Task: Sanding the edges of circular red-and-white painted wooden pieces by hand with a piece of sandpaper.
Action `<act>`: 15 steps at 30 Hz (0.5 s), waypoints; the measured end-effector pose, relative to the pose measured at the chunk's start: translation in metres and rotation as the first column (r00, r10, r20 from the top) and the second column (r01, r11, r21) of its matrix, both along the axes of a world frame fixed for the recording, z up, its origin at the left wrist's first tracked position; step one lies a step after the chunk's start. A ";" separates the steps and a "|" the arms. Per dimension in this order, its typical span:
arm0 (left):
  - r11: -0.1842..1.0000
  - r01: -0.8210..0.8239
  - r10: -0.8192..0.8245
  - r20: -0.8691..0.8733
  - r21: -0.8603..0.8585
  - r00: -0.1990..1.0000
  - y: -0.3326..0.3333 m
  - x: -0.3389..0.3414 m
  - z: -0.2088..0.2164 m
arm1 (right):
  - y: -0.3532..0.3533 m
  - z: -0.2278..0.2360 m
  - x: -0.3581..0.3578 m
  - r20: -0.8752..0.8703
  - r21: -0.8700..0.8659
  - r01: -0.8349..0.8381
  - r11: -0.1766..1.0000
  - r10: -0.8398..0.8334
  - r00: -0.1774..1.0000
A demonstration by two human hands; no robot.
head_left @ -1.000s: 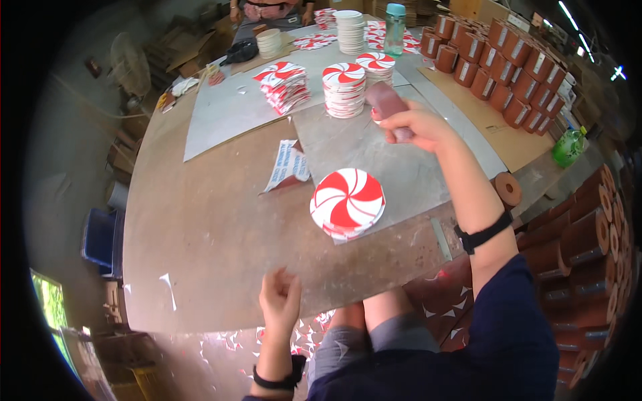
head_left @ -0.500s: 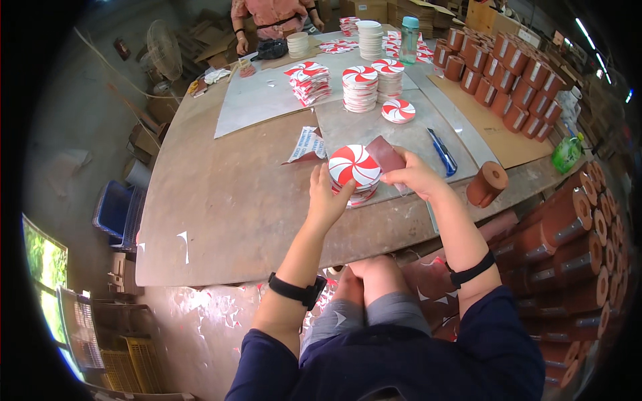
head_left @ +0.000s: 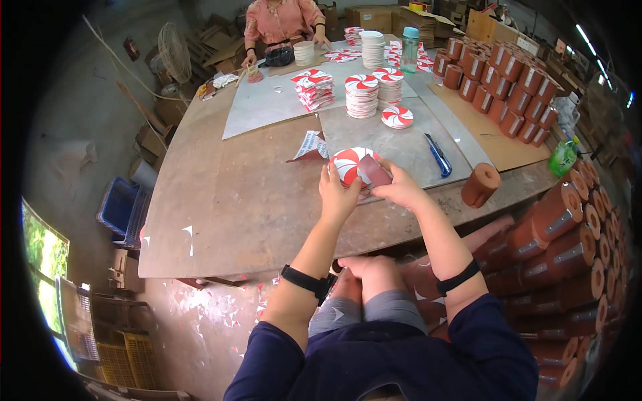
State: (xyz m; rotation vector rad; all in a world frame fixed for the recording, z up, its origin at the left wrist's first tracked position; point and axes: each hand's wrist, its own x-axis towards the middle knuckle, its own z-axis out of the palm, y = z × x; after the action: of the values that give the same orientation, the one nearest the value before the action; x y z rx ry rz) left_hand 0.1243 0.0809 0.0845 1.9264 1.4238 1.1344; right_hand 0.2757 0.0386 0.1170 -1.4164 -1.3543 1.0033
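In front of me lies a round disc (head_left: 346, 160) with a red and white swirl, on top of a short stack of similar discs. My left hand (head_left: 339, 194) is closed round the stack's left and near side, with the thumb at the top disc's near rim. My right hand (head_left: 403, 188) pinches a folded piece of brown sandpaper (head_left: 374, 171) against the disc's right edge, covering part of the swirl. Just beyond, to the left, rests a torn sandpaper sheet (head_left: 311, 145) with blue print on its pale back. A blue utility knife (head_left: 439, 156) lies to the right.
Stacks of swirl discs (head_left: 362, 100) stand farther back, beside a teal-capped bottle (head_left: 410, 50). Brown cylinders (head_left: 511, 83) are piled at the far right, and one cylinder (head_left: 481, 185) sits near the right edge. Across the table, a person in a pink top (head_left: 284, 27) reaches onto it.
My right hand has brought the sandpaper left, farther over the top disc. The person across the table has reached a hand onto the tabletop. The view has shifted slightly.
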 end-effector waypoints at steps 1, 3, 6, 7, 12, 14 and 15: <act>0.999 -0.034 0.033 -0.044 -0.007 0.998 -0.003 0.001 0.002 | -0.001 -0.003 -0.001 0.045 0.043 0.006 0.999 -0.008 0.999; 1.000 -0.027 0.027 0.058 0.005 0.998 -0.001 0.002 -0.005 | -0.006 -0.004 -0.006 0.089 0.088 0.012 0.996 -0.020 0.996; 1.000 -0.022 0.019 0.358 0.006 0.934 -0.001 -0.004 -0.019 | -0.019 -0.004 -0.021 0.252 0.215 0.009 0.977 -0.065 0.966; 1.000 -0.019 0.019 0.543 -0.006 0.839 -0.005 -0.005 -0.016 | -0.027 0.000 -0.028 0.135 0.167 0.004 0.986 -0.027 0.990; 0.994 0.105 -0.034 0.828 -0.030 0.560 -0.056 -0.017 0.030 | -0.073 -0.004 -0.048 -0.133 0.273 -0.093 0.958 0.133 0.982; 0.971 0.235 -0.032 0.942 -0.050 0.333 -0.070 -0.031 0.041 | -0.097 0.006 -0.056 -0.061 0.320 -0.121 0.940 0.148 0.987; 0.951 0.297 0.002 0.967 -0.081 0.256 -0.079 -0.039 0.047 | -0.110 0.013 -0.058 -0.124 0.370 -0.168 0.914 0.228 0.966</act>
State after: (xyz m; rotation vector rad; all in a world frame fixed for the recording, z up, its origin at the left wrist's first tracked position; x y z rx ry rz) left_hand 0.0854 0.0017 0.1318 0.7333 0.5641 1.5160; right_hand 0.2179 -0.0718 0.1298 -0.9185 -1.4894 0.9231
